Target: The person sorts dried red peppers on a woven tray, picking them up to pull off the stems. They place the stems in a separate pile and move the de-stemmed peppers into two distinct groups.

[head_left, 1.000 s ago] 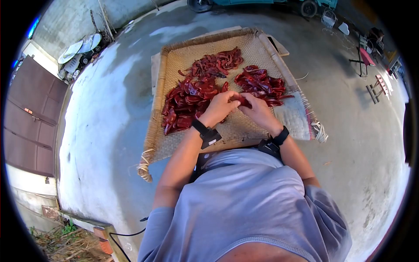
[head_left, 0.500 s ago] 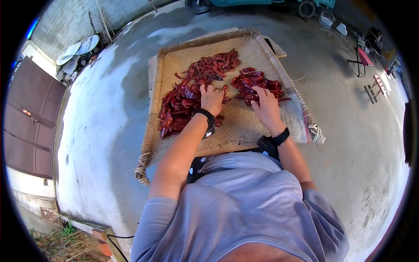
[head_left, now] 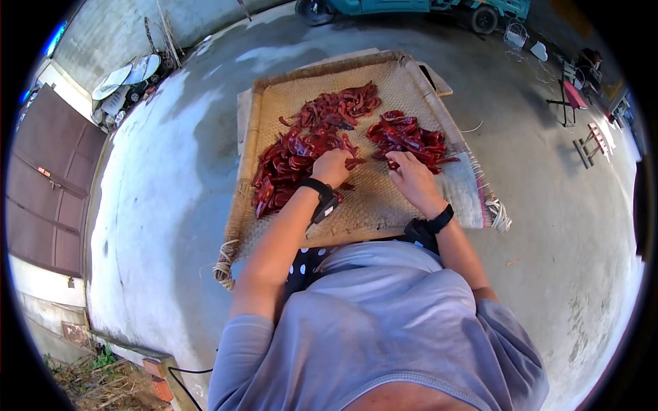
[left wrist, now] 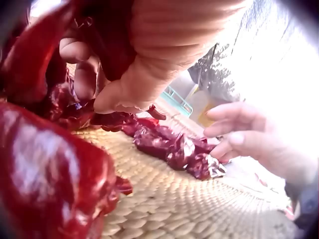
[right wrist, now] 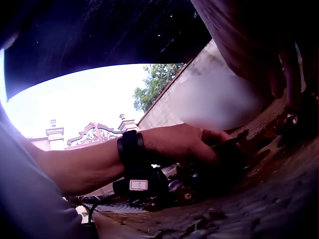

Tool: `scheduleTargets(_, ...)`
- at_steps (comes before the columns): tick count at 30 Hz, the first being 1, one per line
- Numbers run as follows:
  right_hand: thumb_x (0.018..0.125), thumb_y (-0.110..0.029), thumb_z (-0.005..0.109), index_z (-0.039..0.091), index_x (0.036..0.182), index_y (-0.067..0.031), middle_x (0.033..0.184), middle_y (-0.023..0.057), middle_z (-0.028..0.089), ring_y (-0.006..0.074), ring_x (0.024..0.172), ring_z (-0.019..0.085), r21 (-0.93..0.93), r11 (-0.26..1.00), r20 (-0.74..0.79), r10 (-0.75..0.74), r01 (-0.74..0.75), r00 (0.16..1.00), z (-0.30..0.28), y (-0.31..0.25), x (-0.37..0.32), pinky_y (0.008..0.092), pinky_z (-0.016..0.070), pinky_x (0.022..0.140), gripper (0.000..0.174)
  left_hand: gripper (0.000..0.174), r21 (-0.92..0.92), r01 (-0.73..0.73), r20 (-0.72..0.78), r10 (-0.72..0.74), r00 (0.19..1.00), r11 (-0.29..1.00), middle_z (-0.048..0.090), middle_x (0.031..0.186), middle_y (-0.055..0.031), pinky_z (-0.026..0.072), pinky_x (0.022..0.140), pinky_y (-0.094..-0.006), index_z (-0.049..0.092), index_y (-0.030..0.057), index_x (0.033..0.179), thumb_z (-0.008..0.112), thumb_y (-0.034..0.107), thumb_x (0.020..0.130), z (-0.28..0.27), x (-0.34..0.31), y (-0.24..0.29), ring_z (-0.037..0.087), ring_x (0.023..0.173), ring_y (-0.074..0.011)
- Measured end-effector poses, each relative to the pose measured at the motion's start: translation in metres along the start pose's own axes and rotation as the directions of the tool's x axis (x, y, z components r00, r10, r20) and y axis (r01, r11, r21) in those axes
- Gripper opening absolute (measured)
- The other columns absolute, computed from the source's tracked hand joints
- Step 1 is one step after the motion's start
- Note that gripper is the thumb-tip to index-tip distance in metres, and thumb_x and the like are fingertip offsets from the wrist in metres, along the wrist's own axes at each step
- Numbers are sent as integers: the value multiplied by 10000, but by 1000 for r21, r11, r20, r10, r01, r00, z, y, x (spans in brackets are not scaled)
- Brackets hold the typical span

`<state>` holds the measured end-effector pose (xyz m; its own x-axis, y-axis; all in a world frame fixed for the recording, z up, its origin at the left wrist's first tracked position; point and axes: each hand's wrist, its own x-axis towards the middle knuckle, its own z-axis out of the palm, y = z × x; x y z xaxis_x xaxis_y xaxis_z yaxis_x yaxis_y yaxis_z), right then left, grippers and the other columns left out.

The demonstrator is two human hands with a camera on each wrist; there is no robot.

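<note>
A woven tray holds dried red chilies in several heaps. My left hand is at the inner edge of the large left heap, its thumb and fingers pinching a dark red chili that sticks out to the right. In the left wrist view the thumb bends down over the chilies, with glossy ones close in front. My right hand is at the near edge of the right heap, fingers loosely bent and nothing seen between them. The right wrist view is dark around the fingers.
A heap of thinner, duller chilies lies toward the tray's far side. Pale cloth or sacking covers the tray's right front corner. On the concrete beyond are a teal vehicle and a small stool.
The hands, together over the tray's middle a second ago, have parted toward the left and right heaps. My left hand has since drawn slightly nearer with a chili; my right hand has lowered slightly.
</note>
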<state>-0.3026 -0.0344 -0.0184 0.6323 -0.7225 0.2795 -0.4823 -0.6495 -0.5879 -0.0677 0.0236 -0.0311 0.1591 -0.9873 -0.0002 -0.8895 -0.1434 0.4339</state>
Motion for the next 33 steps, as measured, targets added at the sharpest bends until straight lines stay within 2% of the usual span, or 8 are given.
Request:
scheduleTargets(6,944,-179,624,557,1261,-56,1106,145,657,259,953,674,341,933,2,-121,114,993,16,-5,14,384,529,846,346,500,-485,159,150,-97,984,860,689,1026,-146,511,776,-321,630,0,1231,680,24,734,-43,-31,20,652,862,-183)
scheduleTargets(12,968,-158,619,560,1275,-33,1019,69,667,130,883,628,781,556,271,108,-284,957,33,-9,24,288,529,755,336,505,-707,60,157,74,985,704,648,1127,-57,490,810,-264,555,-6,1295,624,-37,795,-27,-30,27,603,977,-120)
scheduleTargets(16,938,-151,643,634,1184,-45,1053,76,666,155,899,645,686,693,94,218,-222,972,15,11,22,291,526,727,268,488,-720,5,18,12,1000,693,645,1061,-76,504,760,-289,550,2,1275,646,-4,797,-16,-29,24,615,878,-144)
scheduleTargets(18,931,-147,648,639,1170,-41,1067,111,670,188,910,656,178,984,-279,21,30,960,3,31,16,307,528,748,261,460,-760,50,17,-58,998,648,640,1008,-70,506,716,-290,554,-4,1254,671,30,810,-26,-33,31,614,797,-147)
scheduleTargets(22,921,-117,646,619,1202,-55,1074,169,673,259,947,669,-413,911,-472,-221,8,853,-12,17,7,343,528,807,289,447,-853,137,67,-156,986,504,619,960,-50,499,688,-277,537,-8,1260,681,55,842,-32,-33,37,601,767,-109)
scheduleTargets(25,911,-87,643,582,1266,-75,1096,165,671,269,977,670,475,879,-96,5,41,995,5,-3,6,362,530,840,360,436,-910,159,112,-143,983,383,620,1033,-32,483,675,-227,525,27,1290,690,116,896,-23,-28,41,590,758,-95)
scheduleTargets(28,906,-73,645,534,1320,-67,1104,183,665,279,1017,670,640,768,39,-15,-14,999,19,-16,2,366,527,868,429,429,-964,149,140,-57,989,219,612,1022,-29,457,643,-213,533,35,1278,707,173,911,-8,-27,50,578,742,-83)
scheduleTargets(33,901,-82,656,526,1343,-84,1208,199,641,328,1101,643,103,994,-224,46,-24,974,-5,4,7,405,505,942,461,506,-869,233,123,-265,956,436,606,1014,-22,428,601,-227,512,37,1311,730,236,901,-3,-26,33,561,747,-78)
